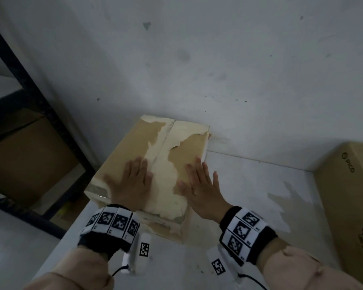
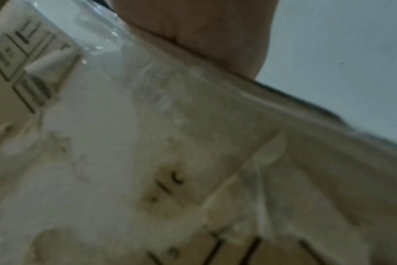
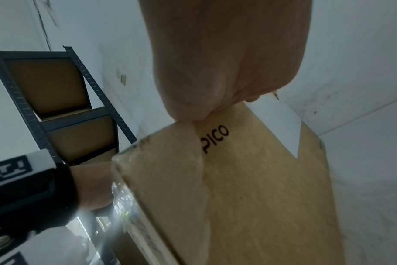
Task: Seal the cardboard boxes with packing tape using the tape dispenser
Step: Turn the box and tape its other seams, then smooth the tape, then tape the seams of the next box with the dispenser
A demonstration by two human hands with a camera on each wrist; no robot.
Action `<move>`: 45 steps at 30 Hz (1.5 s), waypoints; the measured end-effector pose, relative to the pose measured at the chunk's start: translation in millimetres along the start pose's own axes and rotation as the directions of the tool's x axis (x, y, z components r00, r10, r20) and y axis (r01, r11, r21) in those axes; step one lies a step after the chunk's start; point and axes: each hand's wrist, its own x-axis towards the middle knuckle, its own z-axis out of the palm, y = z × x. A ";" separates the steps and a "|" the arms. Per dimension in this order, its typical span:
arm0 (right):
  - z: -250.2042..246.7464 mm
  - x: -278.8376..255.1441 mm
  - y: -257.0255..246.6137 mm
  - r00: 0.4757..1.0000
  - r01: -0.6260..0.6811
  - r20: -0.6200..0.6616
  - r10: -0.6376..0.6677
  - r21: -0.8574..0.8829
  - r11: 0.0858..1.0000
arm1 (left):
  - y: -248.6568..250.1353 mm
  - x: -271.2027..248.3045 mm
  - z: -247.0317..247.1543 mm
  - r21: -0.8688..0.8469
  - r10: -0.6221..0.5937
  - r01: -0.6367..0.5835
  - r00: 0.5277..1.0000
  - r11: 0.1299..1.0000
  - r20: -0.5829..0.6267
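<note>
A worn cardboard box (image 1: 134, 139) with torn paper and old tape along its centre seam lies on the white table (image 1: 249, 185), its far end against the wall. My left hand (image 1: 132, 181) lies flat on the left flap with fingers straight. My right hand (image 1: 199, 183) lies flat on the right flap, fingers spread. The left wrist view shows the box's taped near side (image 2: 147, 161) close up under my palm (image 2: 204, 26). The right wrist view shows the box's side (image 3: 261, 197) printed "PICO" below my palm (image 3: 227, 53). No tape dispenser is in view.
A second cardboard box (image 1: 352, 206) stands at the table's right edge. A black metal shelf rack (image 1: 29, 97) with a brown box inside stands to the left, also in the right wrist view (image 3: 57, 107). The white wall (image 1: 218, 59) runs behind the table.
</note>
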 end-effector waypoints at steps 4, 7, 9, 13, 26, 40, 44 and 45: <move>3.2 20.0 -13.3 1.000 0.013 0.000 -0.013 -0.023 1.000 | -17.4 14.3 -6.9 0.010 -0.030 0.030 0.999 0.999 -0.010; 4.9 30.3 -19.1 1.000 0.000 -0.008 0.000 -0.027 1.000 | -23.3 23.3 -12.6 0.029 -0.025 0.025 1.000 0.999 -0.010; 6.3 36.7 -21.7 1.000 -0.011 -0.025 0.010 -0.026 1.000 | -26.3 29.2 -15.5 0.033 -0.011 0.012 1.000 0.999 -0.021; 8.8 46.2 -25.0 0.998 -0.027 -0.057 0.027 -0.008 1.000 | -28.7 38.5 -19.8 0.063 0.007 -0.004 0.998 0.998 -0.060; -16.5 28.1 -19.7 0.994 -0.107 0.032 0.105 0.070 0.992 | -22.7 36.4 -21.2 0.101 0.112 -0.087 0.952 0.991 -0.286; -53.9 -178.9 112.3 0.964 -0.195 -0.177 0.196 0.024 0.980 | 139.0 -89.2 6.8 -0.093 0.336 -0.358 0.922 0.929 -0.189; -52.3 -249.4 163.7 0.944 -0.263 -0.209 0.256 -0.008 0.965 | 193.5 -128.9 44.7 -0.120 0.421 -0.429 0.903 0.895 -0.091; -50.0 -265.7 176.8 0.941 -0.273 -0.216 0.262 -0.019 0.962 | 205.7 -138.8 52.8 -0.113 0.430 -0.435 0.900 0.893 -0.070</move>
